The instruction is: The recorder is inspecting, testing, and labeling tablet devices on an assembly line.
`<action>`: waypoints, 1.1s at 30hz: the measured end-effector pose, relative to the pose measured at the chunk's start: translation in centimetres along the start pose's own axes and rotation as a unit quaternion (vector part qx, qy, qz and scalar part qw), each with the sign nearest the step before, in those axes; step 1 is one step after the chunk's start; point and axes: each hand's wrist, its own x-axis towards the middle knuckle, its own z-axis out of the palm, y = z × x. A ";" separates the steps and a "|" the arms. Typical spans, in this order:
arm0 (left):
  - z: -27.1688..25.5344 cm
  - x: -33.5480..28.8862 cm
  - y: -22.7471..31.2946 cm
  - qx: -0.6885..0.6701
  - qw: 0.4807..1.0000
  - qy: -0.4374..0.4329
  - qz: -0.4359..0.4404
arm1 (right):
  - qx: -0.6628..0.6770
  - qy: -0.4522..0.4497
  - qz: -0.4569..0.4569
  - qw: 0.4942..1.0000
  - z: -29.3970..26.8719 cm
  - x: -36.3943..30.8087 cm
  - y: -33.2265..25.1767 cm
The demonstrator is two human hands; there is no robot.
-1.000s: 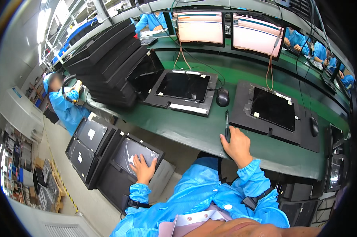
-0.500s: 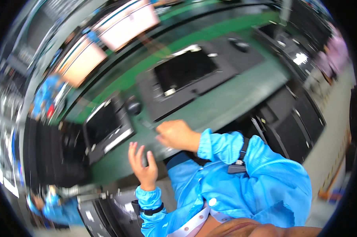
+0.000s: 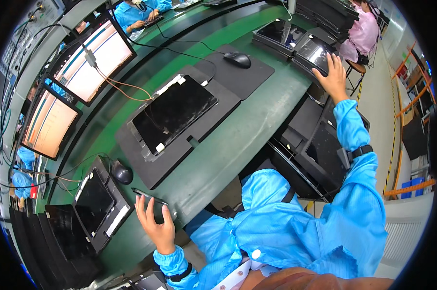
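My right hand (image 3: 333, 79) reaches out to the far right, fingers spread. Its fingertips are at the edge of a dark glossy display panel (image 3: 314, 51) lying on a stack of black trays; I cannot tell whether they touch it. Near the bench's front edge my left hand (image 3: 156, 226) is held with its fingers apart and nothing in it. Just beyond its fingertips lies a black pen (image 3: 149, 196). Another black display panel (image 3: 176, 112) with white tabs rests on a dark pad (image 3: 166, 166) mid-bench. A smaller panel (image 3: 93, 200) sits on a black holder at the left.
Two lit monitors (image 3: 93, 60) stand at the back left, with cables hanging down. One black mouse (image 3: 122, 172) is by the pad, another (image 3: 237, 60) on a mat. Black trays (image 3: 320, 150) are stacked below the bench's right side. Co-workers sit across the bench and at far right.
My right hand has swung from the bench's front middle to the panel stack at far right, and its fingers have spread. The view has turned rightward. My left hand stays low by the pen.
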 end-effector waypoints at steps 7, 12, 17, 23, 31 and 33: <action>0.5 0.1 0.0 0.068 0.998 -0.010 0.006 | 0.036 -0.119 -0.013 0.992 2.9 0.2 2.0; -0.6 -0.4 -0.2 0.074 0.997 0.000 -0.015 | 0.004 -0.056 -0.065 0.996 0.5 1.2 -1.8; 0.5 0.3 -0.4 0.049 0.999 0.002 -0.001 | 0.381 -0.080 -0.079 0.918 -2.5 -3.2 -10.2; 0.2 0.0 -0.3 0.042 0.999 0.006 -0.007 | 0.477 -0.147 -0.180 0.848 -6.9 -6.2 -22.7; 0.5 0.2 -0.4 0.054 0.998 0.016 -0.020 | 0.472 -0.127 -0.162 0.857 -5.2 -6.5 -22.6; 0.3 -0.1 -0.1 0.067 0.996 0.028 -0.051 | 0.448 -0.131 -0.172 0.867 -5.4 -6.6 -22.6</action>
